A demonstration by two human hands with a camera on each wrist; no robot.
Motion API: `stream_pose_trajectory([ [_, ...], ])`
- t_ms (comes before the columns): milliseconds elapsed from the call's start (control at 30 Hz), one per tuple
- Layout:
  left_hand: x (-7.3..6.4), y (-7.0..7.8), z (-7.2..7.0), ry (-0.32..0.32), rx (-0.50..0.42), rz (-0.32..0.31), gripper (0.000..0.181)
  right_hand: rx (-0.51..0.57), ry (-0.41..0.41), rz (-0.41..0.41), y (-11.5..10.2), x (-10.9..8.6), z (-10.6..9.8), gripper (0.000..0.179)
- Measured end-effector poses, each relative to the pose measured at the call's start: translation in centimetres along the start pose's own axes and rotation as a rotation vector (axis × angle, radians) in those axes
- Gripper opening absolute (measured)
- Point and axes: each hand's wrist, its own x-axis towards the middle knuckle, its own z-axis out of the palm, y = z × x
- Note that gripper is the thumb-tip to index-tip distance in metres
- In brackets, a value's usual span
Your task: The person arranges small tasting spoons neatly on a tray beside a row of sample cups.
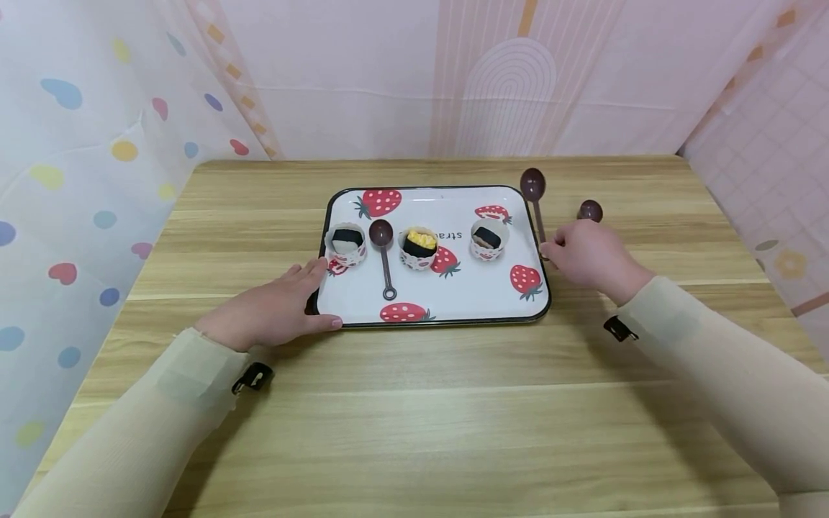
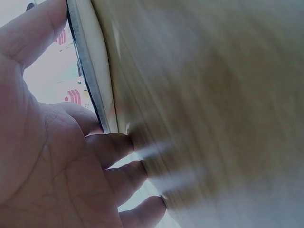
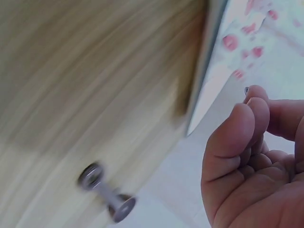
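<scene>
My right hand (image 1: 592, 260) pinches the handle end of a dark brown spoon (image 1: 533, 185), whose bowl points away over the tray's far right corner. In the right wrist view only a tiny tip of its handle shows at the fingertips. My left hand (image 1: 278, 306) rests against the left side of a white strawberry-print tray (image 1: 466, 302), thumb over the rim and other fingers down at the table. A second brown spoon (image 1: 386, 266) lies on the tray between a left paper cup (image 1: 346, 246) and a middle paper cup (image 1: 418, 250); a right paper cup (image 1: 487, 241) stands farther along.
Another brown spoon (image 1: 590, 210) lies on the wooden table (image 1: 414, 417) right of the tray, partly hidden by my right hand; its handle (image 3: 104, 192) shows in the right wrist view. The cups hold small sushi-like pieces. Patterned curtains (image 1: 363, 79) hang behind the table.
</scene>
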Motion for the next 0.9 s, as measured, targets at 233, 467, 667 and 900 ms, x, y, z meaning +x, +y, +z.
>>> stream_pose_trajectory([
  [233,0.1,0.0,0.0,0.0,0.0,-0.001,0.117,0.075,-0.043,-0.065,-2.9,-0.5,0.9,0.032],
  [467,0.2,0.1,0.0,-0.006,0.003,-0.004,0.117,0.104,-0.112,-0.103,-5.3,-0.4,2.4,0.029],
  [667,0.1,0.1,0.0,-0.002,0.007,-0.002,0.117,0.082,-0.173,-0.105,-6.7,0.2,3.4,0.035],
  [900,0.1,0.0,0.0,0.009,0.016,0.008,0.116,0.073,-0.208,-0.1,-7.3,0.9,4.4,0.036],
])
